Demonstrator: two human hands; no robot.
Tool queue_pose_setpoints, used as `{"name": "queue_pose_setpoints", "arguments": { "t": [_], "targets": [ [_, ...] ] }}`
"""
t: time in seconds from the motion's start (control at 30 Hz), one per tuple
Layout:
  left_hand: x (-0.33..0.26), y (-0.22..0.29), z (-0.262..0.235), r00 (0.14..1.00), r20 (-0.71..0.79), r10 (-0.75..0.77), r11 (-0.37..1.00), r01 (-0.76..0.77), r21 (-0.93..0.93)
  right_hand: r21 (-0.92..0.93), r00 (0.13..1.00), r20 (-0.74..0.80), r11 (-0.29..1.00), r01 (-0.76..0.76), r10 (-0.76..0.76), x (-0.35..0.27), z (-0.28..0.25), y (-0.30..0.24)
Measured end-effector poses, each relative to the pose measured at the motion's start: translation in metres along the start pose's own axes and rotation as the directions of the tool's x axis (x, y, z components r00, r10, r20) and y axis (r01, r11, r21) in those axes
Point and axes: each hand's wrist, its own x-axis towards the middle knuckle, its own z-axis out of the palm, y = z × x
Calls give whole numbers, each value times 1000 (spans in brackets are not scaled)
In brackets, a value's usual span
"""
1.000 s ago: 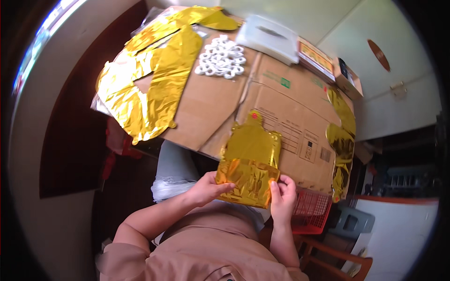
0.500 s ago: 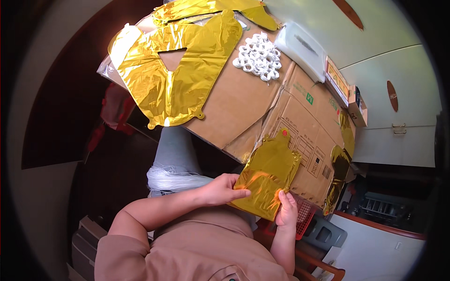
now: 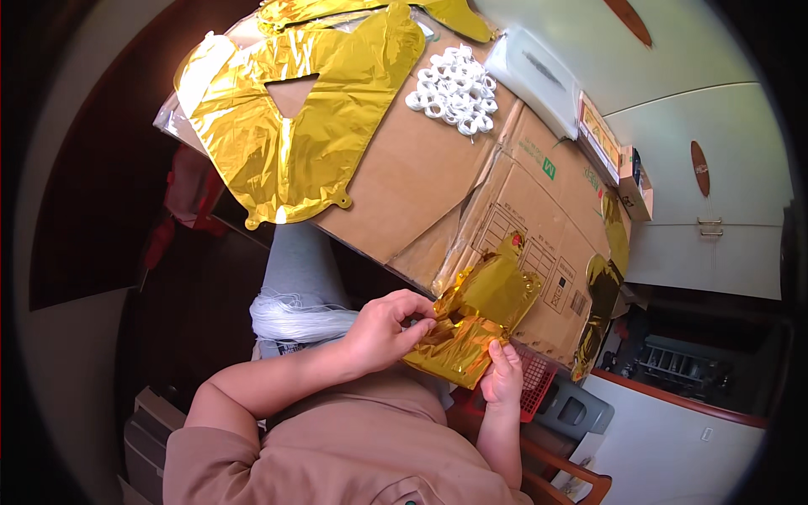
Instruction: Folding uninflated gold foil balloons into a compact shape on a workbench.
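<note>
Both hands are on a folded gold foil balloon [image 3: 498, 290] at the near edge of the cardboard. My left hand [image 3: 391, 330] pinches the balloon's left side, where the foil is crumpled and lifted. My right hand [image 3: 502, 374] grips its lower right corner, thumb on top. A small red mark shows on the balloon's far tip. Flat on the cardboard to the left lies a larger gold foil balloon [image 3: 337, 143] with a triangular opening. Across my lap rests a hank of white string [image 3: 299, 318].
The cardboard sheet [image 3: 421, 194] covers the work surface. On it sit a pile of small white string coils [image 3: 455, 91], a translucent plastic box [image 3: 534, 80] and more gold foil [image 3: 596, 311] at the right. A red basket [image 3: 536, 387] stands below the right edge.
My left hand has gone from resting flat at the balloon's left edge to pinching and lifting its foil, which is now crumpled. My right hand still grips the corner, slightly lower.
</note>
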Motion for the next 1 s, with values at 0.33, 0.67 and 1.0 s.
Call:
{"name": "queue_pose_setpoints", "arguments": {
  "t": [0.33,0.67,1.0],
  "targets": [
    [3,9,0,991,41,-127,992,126,14,33,1000,-11,999,-23,23,-1,3,1],
    [9,-8,2,998,-7,-57,988,57,146,32,1000,7,999,7,-7,1,-14,13],
    [17,1,2,915,161,-369,900,396,-184,44,1000,7,999,18,-18,3,-10,14]
  ]
}}
